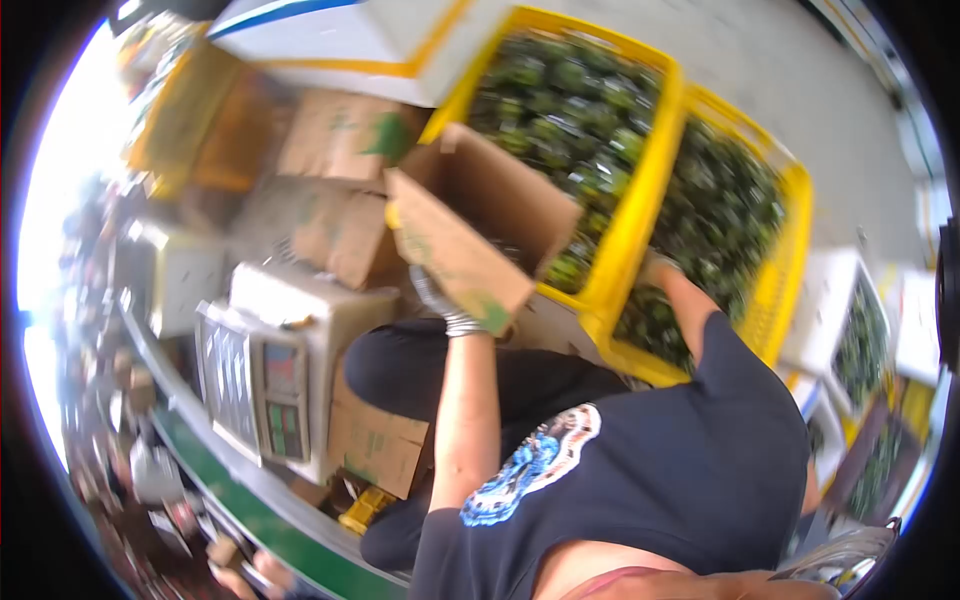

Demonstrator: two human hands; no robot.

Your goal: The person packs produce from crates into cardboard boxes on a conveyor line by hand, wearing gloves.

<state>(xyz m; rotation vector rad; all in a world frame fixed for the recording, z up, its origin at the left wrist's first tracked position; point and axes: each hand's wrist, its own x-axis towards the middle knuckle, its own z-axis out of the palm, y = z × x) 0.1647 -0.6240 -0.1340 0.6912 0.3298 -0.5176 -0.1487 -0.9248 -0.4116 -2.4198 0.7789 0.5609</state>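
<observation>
My left hand (pixel 432 298), in a striped grey-white glove, grips the near side of an open cardboard box (pixel 455 240). The box is tilted, and green print shows on its outside. What lies at its bottom is too dim to make out. My right arm reaches to a yellow crate (pixel 790 250) filled with dark green, glossy items (pixel 720 215), whose kind the blur hides. At the crate's near left wall is my right hand (pixel 657 268); its fingers are smeared and partly hidden. A second yellow crate (pixel 608 285) of similar green items (pixel 565 95) stands against the first.
A boxy scale (pixel 285 385) with a display panel stands left of my knee. More cardboard boxes (pixel 340 135) and a white foam box (pixel 350 40) lie beyond. Along the lower left runs a green belt (pixel 270 535). White boxes (pixel 825 310) of green items stand at right.
</observation>
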